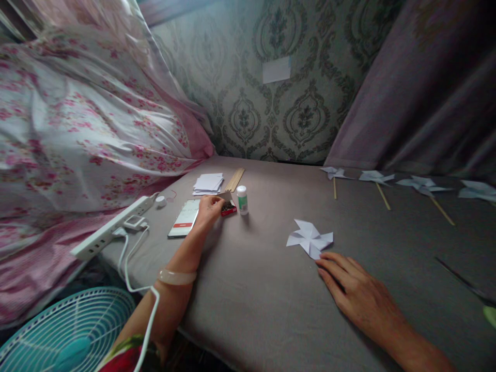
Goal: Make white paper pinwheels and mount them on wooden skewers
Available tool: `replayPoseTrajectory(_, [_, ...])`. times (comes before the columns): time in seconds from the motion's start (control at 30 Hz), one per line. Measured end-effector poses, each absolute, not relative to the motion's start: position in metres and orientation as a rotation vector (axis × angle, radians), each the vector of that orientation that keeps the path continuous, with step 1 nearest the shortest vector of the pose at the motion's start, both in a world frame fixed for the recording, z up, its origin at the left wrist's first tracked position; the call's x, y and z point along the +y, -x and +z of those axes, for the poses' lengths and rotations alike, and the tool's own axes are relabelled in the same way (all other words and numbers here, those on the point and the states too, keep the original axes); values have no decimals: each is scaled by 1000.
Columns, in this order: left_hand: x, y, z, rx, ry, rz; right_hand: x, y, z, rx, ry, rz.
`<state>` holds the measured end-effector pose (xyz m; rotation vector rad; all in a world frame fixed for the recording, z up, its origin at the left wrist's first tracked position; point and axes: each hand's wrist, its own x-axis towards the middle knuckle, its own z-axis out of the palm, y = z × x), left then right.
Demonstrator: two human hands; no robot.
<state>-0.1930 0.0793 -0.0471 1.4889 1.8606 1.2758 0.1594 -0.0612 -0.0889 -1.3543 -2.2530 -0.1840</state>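
Note:
My left hand (pixel 210 207) is at a small red box (pixel 228 207) with its lid up, its fingertips pinched together at the opening. Small dark pieces lie inside the box; whatever the fingers hold is too small to make out. My right hand (pixel 358 289) rests on the table with its fingers stretched out. Its fingertips touch or nearly touch the lower tip of a folded white paper pinwheel (pixel 310 239), which has no stick visible. A white bottle with a green label (pixel 242 200) stands upright just right of the box.
Beyond the box lie white paper sheets (pixel 208 183) and wooden sticks (pixel 235 180). A phone (pixel 183 219) is under my left forearm's side. Several pinwheels on sticks (pixel 377 177) line the back right. Scissors (pixel 465 284) lie at right. A power strip (pixel 112 227) and fan (pixel 70 330) are left.

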Motion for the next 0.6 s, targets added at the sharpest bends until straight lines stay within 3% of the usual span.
replayPoseTrajectory(0.23, [63,177,-22,1415,-928,1712,-61,-159,-87,-2217,1340,-161])
replayPoseTrajectory(0.4, [35,141,2,888,-723,1446,-60,-154,-76,-2062,1353,-73])
replayPoseTrajectory(0.6, [-9,83,3,598,-451,1078,-65,-140,-58,-1840,1177,126])
